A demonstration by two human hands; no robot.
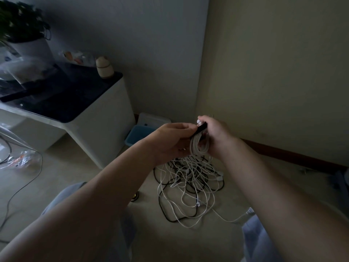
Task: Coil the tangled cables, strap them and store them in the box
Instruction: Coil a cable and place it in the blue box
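White coil [198, 146]: one cable wound into a tight bundle, held in the air between both hands, right above the pile.
Black strap [201, 128] crosses the top of the bundle. Looks mid-wrap; can't tell if it's fastened.
Left hand [173, 138]: grip closed, fingertips pinching the strap end against the bundle.
Right hand [217, 133]: grip clamped round the top of the coil, with a white plug [199, 121] poking out above the fingers.

Below them is the tangle [190, 184] on the floor [188, 242]. White and black cables are interlaced, and loose loops sprawl toward the person's knees. One trailing plug end [250, 211] runs out to the right. The knot isn't opened up at all.

Box [140, 134]: blue, open, in the corner behind the hands. Its white lid [153, 120] is propped at the wall behind it. Can't see whether anything is in it.

Progress, my read: one cable coiled, strapping underway, nothing confirmed stored. Left to do: close the strap, drop the coil in the box, then pull the pile apart cable by cable. That's most of the job, so early days.

Around it: a white counter [79, 99] with a dark top on the left carries a potted plant [20, 19], plastic bags [24, 67] and a small beige jar [104, 67]. Another loose cable [22, 186] snakes across the floor far left. The room is dim and fine detail is poor.
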